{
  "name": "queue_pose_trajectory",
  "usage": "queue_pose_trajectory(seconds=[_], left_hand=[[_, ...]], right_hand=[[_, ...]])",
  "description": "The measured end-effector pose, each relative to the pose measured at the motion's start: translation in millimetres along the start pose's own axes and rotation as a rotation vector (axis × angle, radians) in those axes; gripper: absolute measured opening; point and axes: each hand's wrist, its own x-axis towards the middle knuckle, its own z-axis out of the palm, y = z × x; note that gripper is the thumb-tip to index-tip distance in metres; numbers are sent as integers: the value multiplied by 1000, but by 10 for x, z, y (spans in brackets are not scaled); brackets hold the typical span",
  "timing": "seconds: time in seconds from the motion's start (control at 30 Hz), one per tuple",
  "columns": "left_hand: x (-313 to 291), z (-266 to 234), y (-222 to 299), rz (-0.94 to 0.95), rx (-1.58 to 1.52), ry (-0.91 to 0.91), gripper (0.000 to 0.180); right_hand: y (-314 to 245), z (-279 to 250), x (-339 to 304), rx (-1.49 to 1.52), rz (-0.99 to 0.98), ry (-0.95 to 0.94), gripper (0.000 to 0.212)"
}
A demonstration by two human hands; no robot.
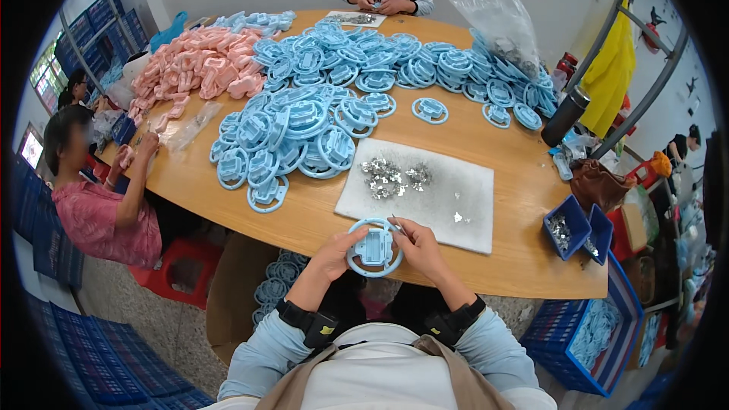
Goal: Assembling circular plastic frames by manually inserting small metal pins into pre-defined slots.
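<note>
At the table's near edge, my left hand (332, 255) is closed on the left rim of a light-blue plastic ring part (375, 249), shaped like a small steering wheel with a boxy centre. My right hand (419, 246) is at the part's right rim. Its thumb and forefinger pinch a thin, pointed metal tool (396, 222), which looks like tweezers; most of it is hidden by the fingers. Just beyond my hands lies a whitish mat (437, 220) bearing small shiny metal plates (386, 178), heaped in two clusters with a few loose ones at right.
Blue ring parts (304, 118) heap across the table, with pink parts (201, 64) at far left. Blue bins (566, 226) of metal pieces and a dark bottle (566, 115) stand at right. Co-workers (102, 190) sit at left and at the far side. A blue crate (585, 342) stands on the floor.
</note>
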Motion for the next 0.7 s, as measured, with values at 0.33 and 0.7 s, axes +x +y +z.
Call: queue_pose_trajectory(seconds=[0.33,0.7], left_hand=[[160,134,-118,240,-3,173,19],[276,89,-182,278,162,199,16]], right_hand=[[101,-197,239,-33,-5,-8,26],[251,-513,874,-883,-237,355,10]])
